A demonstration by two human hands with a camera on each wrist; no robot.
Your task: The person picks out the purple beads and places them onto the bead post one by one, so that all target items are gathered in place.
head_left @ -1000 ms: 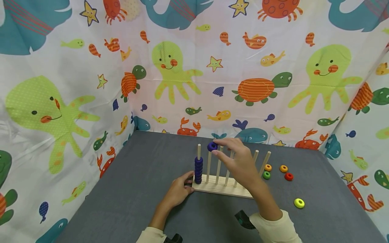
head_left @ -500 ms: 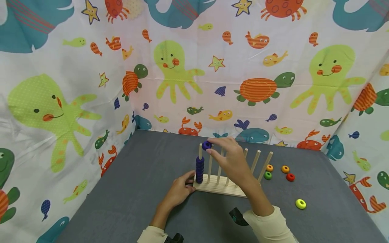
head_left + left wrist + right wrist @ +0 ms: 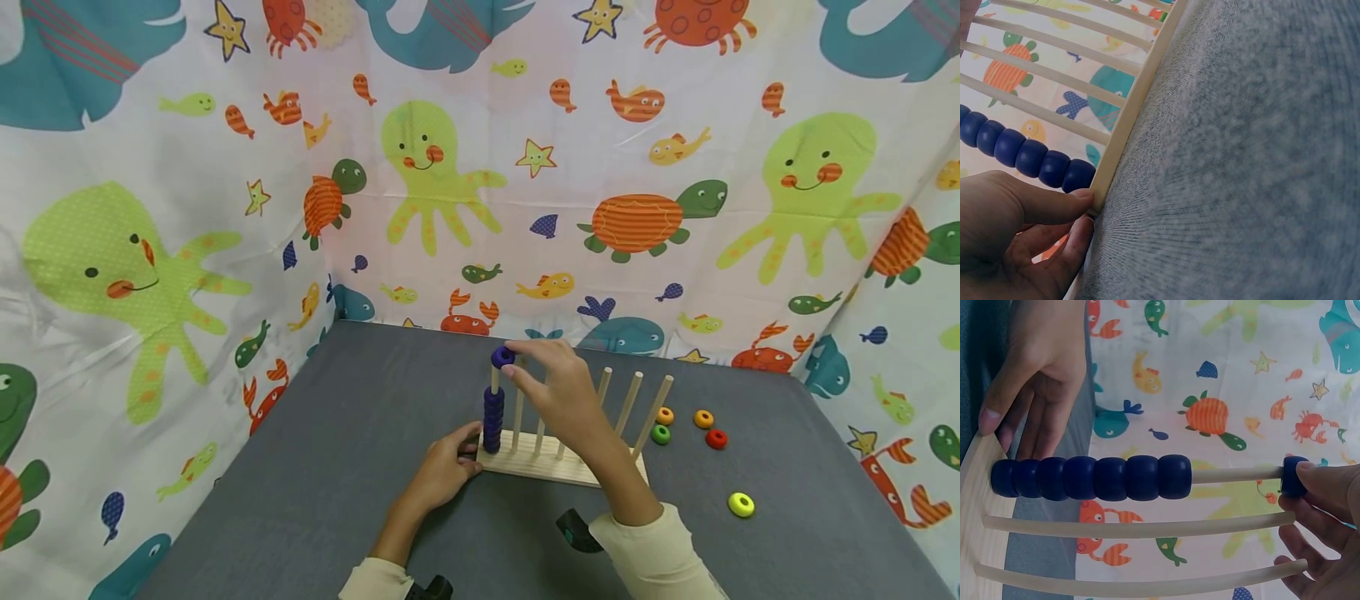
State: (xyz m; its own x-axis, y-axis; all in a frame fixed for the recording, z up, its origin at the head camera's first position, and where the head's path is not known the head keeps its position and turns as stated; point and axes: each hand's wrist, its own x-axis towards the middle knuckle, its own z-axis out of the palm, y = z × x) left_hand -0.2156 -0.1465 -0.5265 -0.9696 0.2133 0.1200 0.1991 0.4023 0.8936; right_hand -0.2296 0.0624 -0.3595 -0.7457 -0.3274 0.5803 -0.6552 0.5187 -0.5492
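Note:
A wooden stand (image 3: pixel 543 468) with several upright pegs rests on the grey table. Dark blue beads (image 3: pixel 492 419) are stacked on its leftmost peg, reaching partway up. My right hand (image 3: pixel 561 390) pinches one more dark blue bead (image 3: pixel 1294 477) between thumb and fingers at the top of that same peg. In the right wrist view the peg's tip meets this bead; how far it is inside is hidden. My left hand (image 3: pixel 444 467) grips the left end of the base, its thumb (image 3: pixel 1063 203) on the edge. The other pegs seen bear no beads.
Right of the stand lie two orange beads (image 3: pixel 703 418), a green bead (image 3: pixel 661 434) and a red bead (image 3: pixel 716 438). A yellow bead (image 3: pixel 742 505) lies nearer the front. A sea-animal print curtain (image 3: pixel 480 208) surrounds the table's back and sides.
My right hand has carried the dark blue bead leftward, from above the second peg to the top of the leftmost peg. The left hand stays at the base.

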